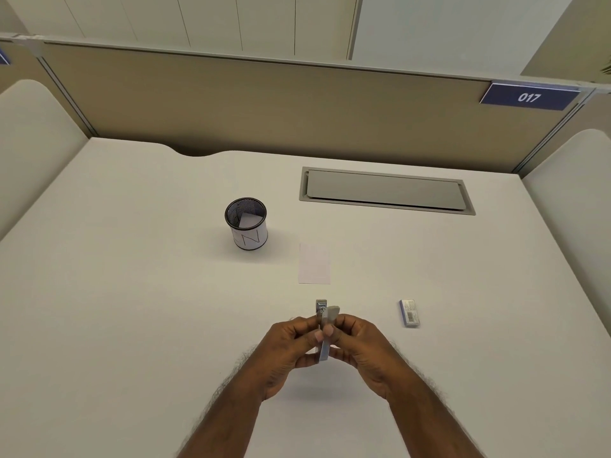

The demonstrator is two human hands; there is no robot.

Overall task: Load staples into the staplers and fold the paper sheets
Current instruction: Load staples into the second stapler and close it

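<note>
Both hands up off the desk (132, 292), pinching one small stapler (325, 328) between them: left hand (291, 352) curled on its left side, right hand (358, 350) curled on its right, thumbs meeting on top. Long axis pointing away, nose end far; top part looks swung apart from the metal track, probably opened for loading. Staple box (410, 313) flat to the right, nearer the right hand. Further out, paper sheet (314, 263) straight ahead. Beyond, left, mesh cup (246, 223) with a folded slip inside.
</note>
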